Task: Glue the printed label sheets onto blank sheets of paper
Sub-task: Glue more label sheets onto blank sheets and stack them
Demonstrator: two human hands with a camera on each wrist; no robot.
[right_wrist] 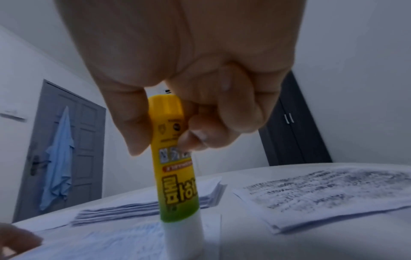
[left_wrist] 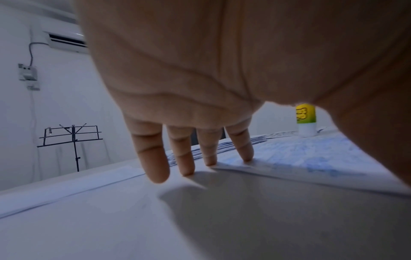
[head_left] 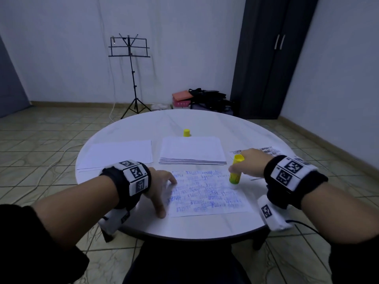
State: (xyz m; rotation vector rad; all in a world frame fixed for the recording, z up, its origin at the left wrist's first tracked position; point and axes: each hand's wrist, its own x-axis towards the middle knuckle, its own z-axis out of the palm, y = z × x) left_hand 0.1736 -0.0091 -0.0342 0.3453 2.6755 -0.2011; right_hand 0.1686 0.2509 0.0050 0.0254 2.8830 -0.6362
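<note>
Beyond the glue stick [head_left: 235, 171], a blank-sheet stack [head_left: 191, 150] and yellow cap [head_left: 186, 132].

Yellow-green glue stick [head_left: 235, 171] upright on flat, blue-smeared label sheet [head_left: 207, 193] at table's near edge

A plain home room: tiled floor [head_left: 51, 140], dark wardrobe [head_left: 272, 58], music stand [head_left: 131, 58], round table [head_left: 127, 128].

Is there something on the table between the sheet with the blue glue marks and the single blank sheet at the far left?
Nothing visible stands between them. The glued sheet lies under the left hand and the glue stick; only bare table separates it from the blank sheet.
</note>
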